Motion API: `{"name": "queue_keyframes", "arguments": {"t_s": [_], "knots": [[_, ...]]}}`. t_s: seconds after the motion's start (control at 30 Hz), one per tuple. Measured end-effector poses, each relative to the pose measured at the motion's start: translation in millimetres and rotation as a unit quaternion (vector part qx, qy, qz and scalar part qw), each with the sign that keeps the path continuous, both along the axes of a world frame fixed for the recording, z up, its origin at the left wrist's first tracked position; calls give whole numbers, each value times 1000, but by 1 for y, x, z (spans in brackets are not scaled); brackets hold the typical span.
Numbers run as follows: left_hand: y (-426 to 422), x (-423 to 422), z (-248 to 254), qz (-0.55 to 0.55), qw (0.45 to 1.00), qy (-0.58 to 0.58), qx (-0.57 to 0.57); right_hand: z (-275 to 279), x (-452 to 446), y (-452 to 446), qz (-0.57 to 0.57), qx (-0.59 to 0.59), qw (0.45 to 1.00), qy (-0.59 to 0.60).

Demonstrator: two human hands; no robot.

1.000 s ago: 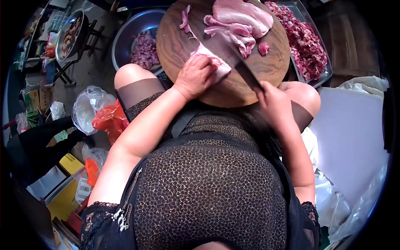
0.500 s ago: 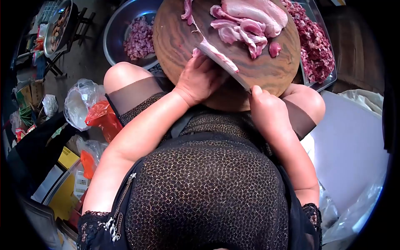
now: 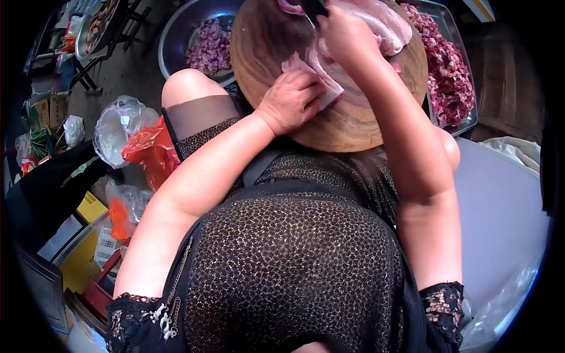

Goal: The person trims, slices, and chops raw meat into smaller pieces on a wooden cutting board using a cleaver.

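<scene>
A round wooden chopping block (image 3: 259,44) rests in front of my lap. My left hand (image 3: 291,101) is closed on the near end of a pale pink strip of raw meat (image 3: 332,88), pressing it to the wood. Farther up the block, my right hand (image 3: 348,36) is wrapped round a knife (image 3: 313,8); only a dark part of it shows, and the rest is hidden or blurred. Behind that hand lies a larger slab of raw meat (image 3: 393,26), partly covered by my forearm.
A metal bowl (image 3: 167,50) with diced meat (image 3: 210,47) stands left of the block. On the right is a metal tray (image 3: 469,120) heaped with chopped meat (image 3: 450,82). Plastic bags (image 3: 150,147) lie by my left knee, and a pale flat surface (image 3: 494,206) is at my right.
My right hand has moved up and left across the block with the knife. The knife no longer lies beside my left hand, which now presses the meat strip. The view has shifted slightly.
</scene>
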State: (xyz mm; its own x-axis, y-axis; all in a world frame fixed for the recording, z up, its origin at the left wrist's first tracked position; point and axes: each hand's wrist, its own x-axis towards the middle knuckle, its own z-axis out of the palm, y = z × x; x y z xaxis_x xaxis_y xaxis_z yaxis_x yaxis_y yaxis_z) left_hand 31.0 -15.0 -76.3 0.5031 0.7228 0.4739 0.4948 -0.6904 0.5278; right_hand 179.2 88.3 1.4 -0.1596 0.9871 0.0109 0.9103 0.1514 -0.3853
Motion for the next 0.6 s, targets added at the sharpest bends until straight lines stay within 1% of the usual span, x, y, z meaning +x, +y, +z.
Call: {"name": "queue_keyframes", "arguments": {"t_s": [0.03, 0.1, 0.17, 0.2, 0.27, 0.3, 0.37, 0.4, 0.43, 0.47, 0.53, 0.57, 0.6], "knots": [[-1, 0, 0, 7, 1000, 10, -4, 9, 12, -9, 2, -14, 1000, -7], [-3, -1, -2, 8, 1000, 10, 3, 20, 42, -48, 54, 5, 995, 82], [0, -1, -7, 9, 1000, 19, 15, 25, 69, -94, 47, -32, 997, 58], [1, 1, -8, 5, 1000, 16, 18, 30, 78, -113, 53, -44, 997, 25], [-1, 3, -10, 33, 998, 34, 30, 32, 93, -145, 42, -60, 997, 9], [0, 3, -3, 26, 999, 32, -3, 28, 100, -158, 49, -53, 997, -3], [2, 6, 9, 10, 1000, 14, -20, 24, 106, -178, 49, -50, 997, -13], [3, 7, 11, 3, 999, -6, -32, 23, 108, -184, 56, -53, 996, -41], [3, 6, 10, 10, 1000, 17, -20, 22, 107, -186, 64, -56, 994, -69], [4, 6, 10, 9, 1000, 17, -22, 22, 105, -184, 63, -58, 994, -68], [4, 9, 10, 9, 1000, -8, -2, 30, 97, -180, 55, -150, 983, -89], [5, 10, 7, 9, 1000, -7, -8, 37, 89, -171, 61, -154, 982, -94], [5, 9, 4, 4, 999, 24, 31, 36, 82, -159, 62, -160, 981, -92]]}}
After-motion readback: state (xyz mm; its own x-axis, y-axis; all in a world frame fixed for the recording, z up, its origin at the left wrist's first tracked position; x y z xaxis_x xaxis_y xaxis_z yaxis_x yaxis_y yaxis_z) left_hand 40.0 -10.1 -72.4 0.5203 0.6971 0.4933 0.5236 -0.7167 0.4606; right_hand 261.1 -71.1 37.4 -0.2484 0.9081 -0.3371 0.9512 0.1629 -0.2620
